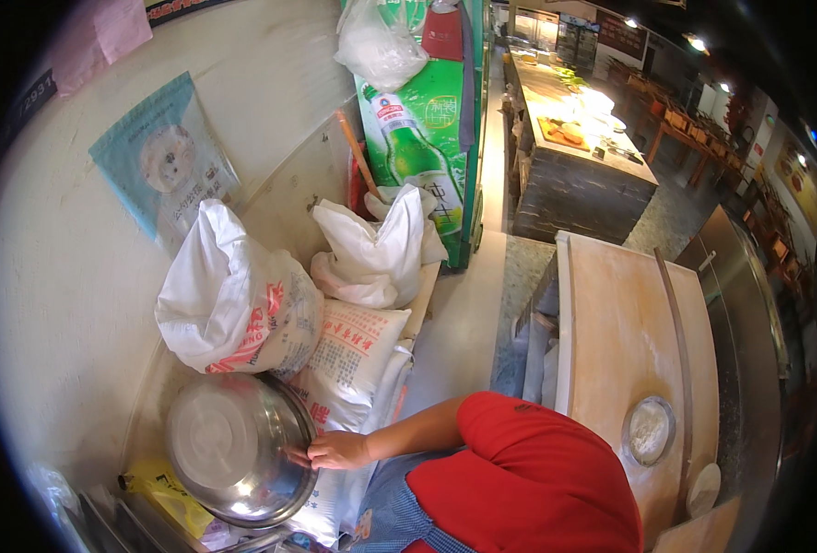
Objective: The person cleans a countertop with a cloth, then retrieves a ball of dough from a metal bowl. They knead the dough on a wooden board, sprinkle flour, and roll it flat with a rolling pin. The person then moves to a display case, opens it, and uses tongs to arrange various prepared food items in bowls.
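My right hand (pixel 339 450) grips the rim of a large stainless steel basin (pixel 215 435), which is tilted with its outer base facing up. The basin rests against the printed white sacks. Beside it, a full white sack with red print (pixel 349 345) lies flat, and an open white woven sack (pixel 242 304) stands upright behind. Another white sack with its top folded open (pixel 374 256) stands farther back. A yellow plastic bag (pixel 166 494) lies partly under the basin. My left hand is out of view.
To the right stands a floured wooden work table (pixel 609 332) with a long rolling pin (pixel 674 332), a metal bowl of flour (pixel 649 430) and a round pale disc (pixel 704 489). A green drinks cabinet (pixel 415 138) and a lit counter (pixel 581 186) are farther off. The wall borders the left.
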`<state>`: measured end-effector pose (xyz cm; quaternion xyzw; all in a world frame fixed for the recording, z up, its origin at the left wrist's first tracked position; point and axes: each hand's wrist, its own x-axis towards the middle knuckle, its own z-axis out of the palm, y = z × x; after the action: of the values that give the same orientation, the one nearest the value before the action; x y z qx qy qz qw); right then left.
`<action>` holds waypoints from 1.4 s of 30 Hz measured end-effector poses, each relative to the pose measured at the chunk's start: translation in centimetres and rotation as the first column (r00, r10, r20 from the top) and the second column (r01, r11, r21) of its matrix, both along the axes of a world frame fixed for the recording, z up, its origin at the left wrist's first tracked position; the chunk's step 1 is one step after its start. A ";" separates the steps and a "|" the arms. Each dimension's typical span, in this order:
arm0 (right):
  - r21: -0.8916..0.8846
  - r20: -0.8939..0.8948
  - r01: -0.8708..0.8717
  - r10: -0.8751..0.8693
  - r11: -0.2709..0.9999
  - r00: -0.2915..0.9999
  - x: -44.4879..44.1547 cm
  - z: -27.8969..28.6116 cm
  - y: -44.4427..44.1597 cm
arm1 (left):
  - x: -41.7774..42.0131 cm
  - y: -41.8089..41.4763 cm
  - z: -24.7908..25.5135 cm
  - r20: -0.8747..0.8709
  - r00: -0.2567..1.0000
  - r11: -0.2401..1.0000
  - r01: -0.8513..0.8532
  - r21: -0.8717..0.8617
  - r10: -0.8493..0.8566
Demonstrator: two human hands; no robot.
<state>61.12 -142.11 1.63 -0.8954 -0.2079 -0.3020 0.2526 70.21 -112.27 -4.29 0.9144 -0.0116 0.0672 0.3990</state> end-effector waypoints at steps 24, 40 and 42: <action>-0.132 0.024 0.030 -0.027 0.991 0.999 1.6 -0.4 -0.3 | -4.7 3.6 -1.7 0.026 0.999 0.991 -0.021 0.133 0.018; -0.271 0.000 0.112 -0.116 0.956 0.993 0.7 1.3 -0.2 | -6.7 2.5 -2.0 0.071 0.997 0.988 0.028 0.149 -0.038; -0.245 0.065 0.151 -0.139 0.958 0.988 0.5 1.6 -0.1 | -7.0 1.9 -1.5 0.076 0.997 0.992 0.010 0.128 -0.019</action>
<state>61.62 -142.19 3.24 -0.9255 -0.1837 -0.3123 0.1104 63.23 -110.36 -5.84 0.9346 -0.0378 0.0986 0.3395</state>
